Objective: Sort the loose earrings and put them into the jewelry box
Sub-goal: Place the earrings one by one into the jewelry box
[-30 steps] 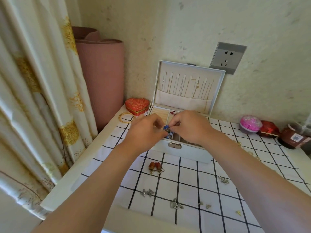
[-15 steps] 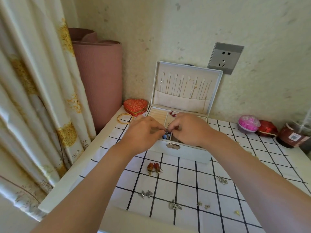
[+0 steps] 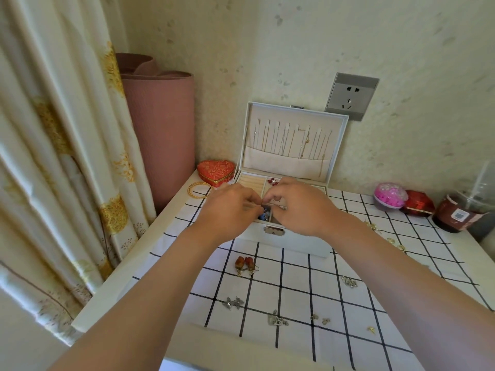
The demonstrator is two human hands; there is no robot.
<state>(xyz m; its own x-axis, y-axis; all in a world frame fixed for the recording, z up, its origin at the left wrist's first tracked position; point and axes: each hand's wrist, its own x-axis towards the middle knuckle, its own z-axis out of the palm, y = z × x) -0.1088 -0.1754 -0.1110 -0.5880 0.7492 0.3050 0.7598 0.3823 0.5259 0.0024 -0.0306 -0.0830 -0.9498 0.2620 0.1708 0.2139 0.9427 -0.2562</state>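
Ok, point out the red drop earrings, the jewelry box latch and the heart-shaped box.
red drop earrings [image 3: 249,262]: head view, on one red bead.
jewelry box latch [image 3: 273,230]: head view, middle of the metal plate.
heart-shaped box [image 3: 215,170]: head view, middle of its red lid.

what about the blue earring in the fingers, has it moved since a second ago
Yes. The blue earring has sunk a little, closer to the metal latch on the jewelry box front.
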